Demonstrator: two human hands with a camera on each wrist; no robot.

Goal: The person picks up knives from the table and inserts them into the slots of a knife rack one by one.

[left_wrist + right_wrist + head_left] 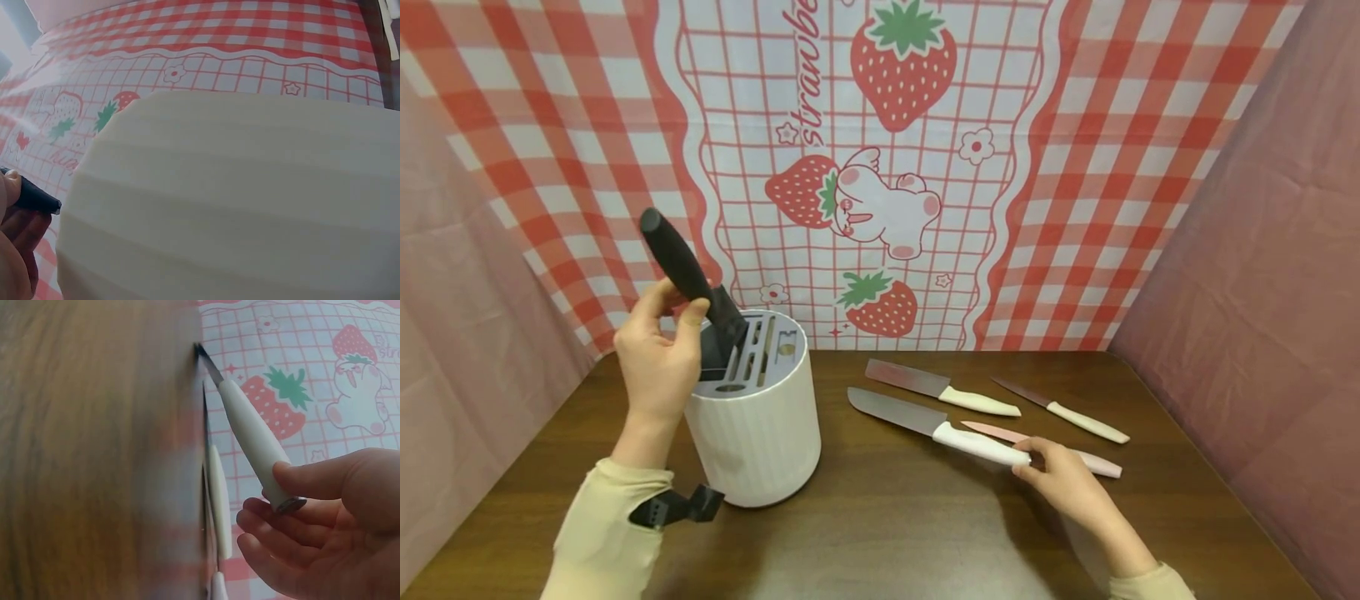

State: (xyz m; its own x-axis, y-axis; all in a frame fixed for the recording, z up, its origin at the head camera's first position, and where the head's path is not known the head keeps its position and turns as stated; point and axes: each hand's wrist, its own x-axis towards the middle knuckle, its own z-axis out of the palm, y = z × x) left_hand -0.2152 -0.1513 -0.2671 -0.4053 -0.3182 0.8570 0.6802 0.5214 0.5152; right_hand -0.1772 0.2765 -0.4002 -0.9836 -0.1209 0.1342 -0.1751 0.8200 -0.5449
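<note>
My left hand (658, 350) grips a black-handled tool (673, 250) at the top of the white ribbed knife block (760, 450). The tool leans to the left, its lower end among the slots, where I cannot tell its kind. In the left wrist view, the block's wall (237, 187) covers most of the scene. At the right, my right hand (1063, 479) pinches the butt of a white-handled kitchen knife (981, 446) between thumb and fingers. Its handle (253, 431) is raised off the tabletop in the right wrist view, with the wide grey blade pointing left toward the block.
A cleaver-shaped knife (977, 402) with a cream handle lies behind the held knife. Further right lie a slim cream-handled knife (1086, 422) and a pink knife (1097, 463), partly behind my right hand. A strawberry-print cloth (880, 192) hangs behind the wooden table (865, 533).
</note>
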